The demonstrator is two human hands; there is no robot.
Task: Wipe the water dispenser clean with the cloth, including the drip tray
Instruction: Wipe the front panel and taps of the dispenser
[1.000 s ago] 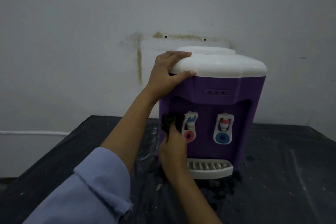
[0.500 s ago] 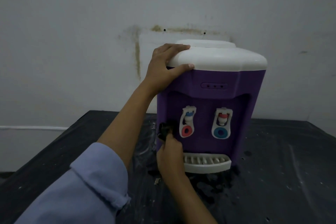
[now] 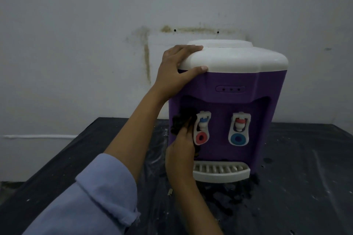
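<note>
**Currently: cloth at the left side of the dispenser's front recess**

You are working on a purple water dispenser (image 3: 225, 80) that is standing upright on a black table (image 3: 305, 158), close to the far wall (image 3: 76, 44). Its white lid (image 3: 235, 59) is sitting squarely on top.

Your left hand (image 3: 177, 70) is bracing the near-left corner of the lid. The fingers are lying together over the top surface, and the thumb is pressing along the lid's lower front edge, so the corner is being clamped between them. A light blue sleeve (image 3: 95, 196) is bunching up on that forearm.

Your right hand (image 3: 181, 150) is reaching up into the recessed front. Its fingers are closing on a black cloth (image 3: 178, 122) and pressing it against the purple face at the left edge of the recess. The cloth is sitting just left of the left tap (image 3: 202, 129), which is showing a red lever disc; whether it is touching that tap cannot be told. How each finger is lying under the cloth is hidden.

Further right, the right tap (image 3: 238, 131) is showing a blue disc, and a small indicator panel (image 3: 230, 89) with three dots is sitting above both taps.

Below the taps, the white slotted drip tray (image 3: 219, 172) is projecting toward you, just right of your right wrist, apart from the cloth.

Brown staining is running across and down the wall behind the unit.
</note>
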